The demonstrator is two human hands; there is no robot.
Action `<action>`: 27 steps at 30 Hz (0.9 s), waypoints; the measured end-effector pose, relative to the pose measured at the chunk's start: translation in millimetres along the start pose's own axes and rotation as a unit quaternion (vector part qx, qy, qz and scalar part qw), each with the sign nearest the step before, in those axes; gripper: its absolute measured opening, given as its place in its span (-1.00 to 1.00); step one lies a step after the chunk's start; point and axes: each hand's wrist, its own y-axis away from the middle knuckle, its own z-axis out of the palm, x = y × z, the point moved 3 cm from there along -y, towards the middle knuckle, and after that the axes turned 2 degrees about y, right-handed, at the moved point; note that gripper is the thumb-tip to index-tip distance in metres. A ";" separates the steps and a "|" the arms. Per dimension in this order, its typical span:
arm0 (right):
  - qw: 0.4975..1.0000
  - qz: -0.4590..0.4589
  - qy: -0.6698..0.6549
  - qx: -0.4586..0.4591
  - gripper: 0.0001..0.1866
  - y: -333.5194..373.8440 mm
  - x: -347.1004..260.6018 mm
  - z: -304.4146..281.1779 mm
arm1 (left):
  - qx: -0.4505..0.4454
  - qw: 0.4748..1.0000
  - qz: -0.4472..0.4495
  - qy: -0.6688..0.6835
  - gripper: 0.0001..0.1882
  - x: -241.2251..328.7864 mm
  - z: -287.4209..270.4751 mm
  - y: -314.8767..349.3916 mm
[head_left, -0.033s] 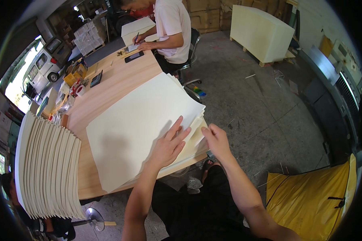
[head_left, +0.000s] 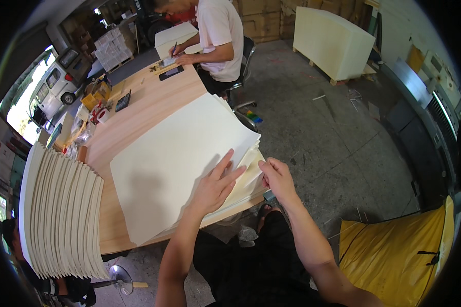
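Observation:
A stack of large cream-white paper sheets (head_left: 169, 153) lies askew on the wooden table (head_left: 153, 100) in front of me. My left hand (head_left: 214, 188) rests on the top sheet near its right edge, its fingers spread. At the stack's right-hand edge my right hand (head_left: 278, 180) is closed, with thumb and curled fingers pinching the edge of the paper. How many sheets lie between those fingers is hidden. Several sheet edges there are fanned and slightly lifted.
A tall bowed pile of sheets (head_left: 61, 215) stands at left. Across the table a seated person (head_left: 220, 41) writes beside a phone (head_left: 171, 73). A calculator (head_left: 123, 101) and tape rolls (head_left: 103, 115) lie far left. A yellow cover (head_left: 394, 256) is at lower right.
My right hand has shifted very slightly right and its fingers are curled a little differently. The left hand and the stack look almost the same.

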 end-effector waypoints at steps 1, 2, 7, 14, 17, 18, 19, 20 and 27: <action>0.992 0.061 -0.107 -0.031 -0.57 -1.5 0.7 -0.3 | -0.009 1.000 0.023 -0.014 -0.61 -3.7 -0.6 0.2; 0.990 0.066 -0.122 -0.037 -0.59 -2.8 0.4 -0.1 | -0.018 0.998 0.046 -0.029 -0.62 -4.7 -1.2 0.5; 0.980 0.088 -0.172 -0.048 -0.60 -2.4 -6.4 -0.2 | -0.023 0.999 0.015 -0.027 -0.57 9.5 -4.5 -3.6; 0.984 0.077 -0.154 -0.053 -0.59 -1.8 0.7 -2.4 | -0.022 1.000 0.022 0.001 -0.52 2.3 -4.7 -3.2; 0.985 0.064 -0.160 -0.031 -0.59 0.3 5.8 -4.2 | -0.029 1.000 -0.005 0.009 -0.56 1.8 -3.3 -2.9; 0.994 0.043 -0.099 -0.020 -0.60 0.7 6.4 -2.7 | -0.013 1.000 -0.005 0.014 -0.57 1.3 -2.0 -2.4; 0.999 0.022 -0.037 -0.009 -0.60 1.0 6.7 0.6 | 0.003 1.000 -0.005 0.019 -0.58 -0.4 0.6 -1.7; 1.000 0.002 0.024 0.002 -0.60 1.4 6.3 2.1 | 0.018 1.000 -0.005 0.024 -0.58 -2.7 2.7 -0.7; 0.977 0.087 -0.191 -0.036 -0.60 -0.7 -1.6 1.6 | -0.016 0.999 0.038 -0.031 -0.53 9.2 -4.2 -3.0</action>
